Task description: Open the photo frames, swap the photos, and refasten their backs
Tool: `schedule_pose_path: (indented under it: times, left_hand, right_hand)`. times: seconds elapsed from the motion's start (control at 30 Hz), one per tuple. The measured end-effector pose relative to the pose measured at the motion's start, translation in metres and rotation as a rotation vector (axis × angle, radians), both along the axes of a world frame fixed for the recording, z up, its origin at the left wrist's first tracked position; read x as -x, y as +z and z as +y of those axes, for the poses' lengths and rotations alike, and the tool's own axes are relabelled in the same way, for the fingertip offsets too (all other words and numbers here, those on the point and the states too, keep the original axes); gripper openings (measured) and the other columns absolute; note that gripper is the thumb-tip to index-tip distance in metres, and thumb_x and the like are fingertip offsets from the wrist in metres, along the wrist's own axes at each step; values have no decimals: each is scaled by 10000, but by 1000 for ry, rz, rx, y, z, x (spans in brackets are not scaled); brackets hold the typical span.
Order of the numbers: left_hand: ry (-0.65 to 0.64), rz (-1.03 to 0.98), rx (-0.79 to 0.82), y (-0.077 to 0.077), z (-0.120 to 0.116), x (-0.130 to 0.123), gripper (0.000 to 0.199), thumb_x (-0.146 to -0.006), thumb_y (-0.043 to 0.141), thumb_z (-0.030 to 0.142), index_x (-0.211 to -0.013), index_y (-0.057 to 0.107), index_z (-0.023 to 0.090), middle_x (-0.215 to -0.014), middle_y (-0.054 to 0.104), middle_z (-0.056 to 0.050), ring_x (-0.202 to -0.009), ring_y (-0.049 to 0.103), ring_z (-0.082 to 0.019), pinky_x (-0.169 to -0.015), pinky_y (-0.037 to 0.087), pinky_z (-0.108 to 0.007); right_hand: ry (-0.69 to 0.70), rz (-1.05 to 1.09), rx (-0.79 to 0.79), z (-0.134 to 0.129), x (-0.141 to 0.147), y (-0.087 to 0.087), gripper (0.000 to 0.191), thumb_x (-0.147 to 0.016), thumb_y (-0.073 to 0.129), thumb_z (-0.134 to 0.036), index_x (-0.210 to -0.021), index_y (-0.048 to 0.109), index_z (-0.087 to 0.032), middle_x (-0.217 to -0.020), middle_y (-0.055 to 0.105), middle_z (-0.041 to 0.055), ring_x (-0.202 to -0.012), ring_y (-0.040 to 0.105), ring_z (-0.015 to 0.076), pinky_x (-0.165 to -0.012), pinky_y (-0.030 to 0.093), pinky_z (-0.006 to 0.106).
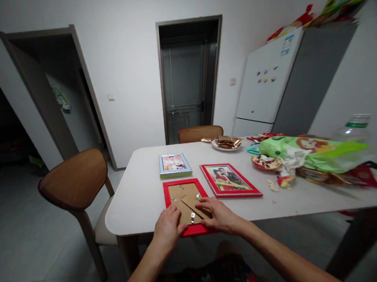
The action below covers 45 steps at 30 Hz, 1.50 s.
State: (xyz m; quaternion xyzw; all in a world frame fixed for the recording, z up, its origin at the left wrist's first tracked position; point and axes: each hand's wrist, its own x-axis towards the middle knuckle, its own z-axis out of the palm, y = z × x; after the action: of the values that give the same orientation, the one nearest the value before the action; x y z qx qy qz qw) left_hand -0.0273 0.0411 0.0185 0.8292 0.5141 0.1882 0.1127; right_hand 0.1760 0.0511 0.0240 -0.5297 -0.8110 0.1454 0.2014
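Note:
A red picture frame [180, 182] lies face down at the table's near edge, its brown backing board [188, 193] up. Several small metal clips sit around the board, and a slanting strip of the stand [191, 207] shows across it. My left hand [168, 224] grips the frame's lower left side, thumb near the bottom edge. Over the lower right part lies my right hand [219, 215], its curled fingers and thumb on the backing beside the stand; it covers that corner. Behind stand a second red frame [231, 180] with a couple's photo and a light blue frame [175, 164], both face up.
A plate [226, 145] of gold packets stands at the back of the white table [137, 195]. To the right are a cut pomegranate [266, 162], crumpled tissue, a green bag [317, 152] and a clear bottle [354, 131]. Wooden chairs [79, 181] stand left and behind.

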Motion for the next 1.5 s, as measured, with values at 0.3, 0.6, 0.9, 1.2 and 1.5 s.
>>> schedule_pose_path:
  times: [0.3, 0.6, 0.9, 1.2, 1.5]
  left_hand:
    - [-54, 7, 39, -3, -9, -2, 417, -712, 559, 356, -1082, 491, 176, -1218, 479, -112, -1173, 368, -254, -984, 213, -450]
    - [-58, 4, 37, -4, -11, -2, 509, -641, 641, 372, -1082, 477, 177, -1180, 505, -95, -1107, 433, -245, -962, 262, -404]
    - [-42, -52, 48, -1, -11, -1, 530, -636, 640, 365, -1096, 462, 171, -1133, 527, -102, -1066, 461, -250, -949, 275, -391]
    - [-54, -63, 26, -5, -5, 6, 476, -645, 634, 346, -1057, 478, 168, -1023, 566, -74, -988, 488, -232, -888, 341, -356]
    - [-54, -72, 9, -9, -3, 6, 472, -638, 637, 351, -1049, 497, 165, -1055, 562, -89, -1003, 493, -242, -886, 367, -368]
  right_hand:
    - [-19, -117, -69, 0, 4, -5, 316, -731, 464, -311, -1004, 599, -226, -1157, 490, 73, -1023, 437, 219, -855, 319, 327]
    - [-208, -343, -175, 34, 14, -9, 348, -819, 332, -347, -893, 611, -151, -976, 526, 123, -888, 445, 219, -796, 299, 330]
    - [-152, -258, -186, 27, 8, -11, 325, -807, 366, -304, -900, 623, -127, -1044, 521, 124, -963, 435, 214, -845, 296, 323]
    - [204, -138, -285, -18, 27, -11, 246, -792, 420, -270, -941, 616, -283, -1068, 505, 49, -984, 409, 196, -837, 319, 362]
    - [189, -114, -266, -18, 26, -12, 241, -781, 448, -315, -959, 608, -283, -1104, 498, 42, -1014, 400, 208, -854, 307, 371]
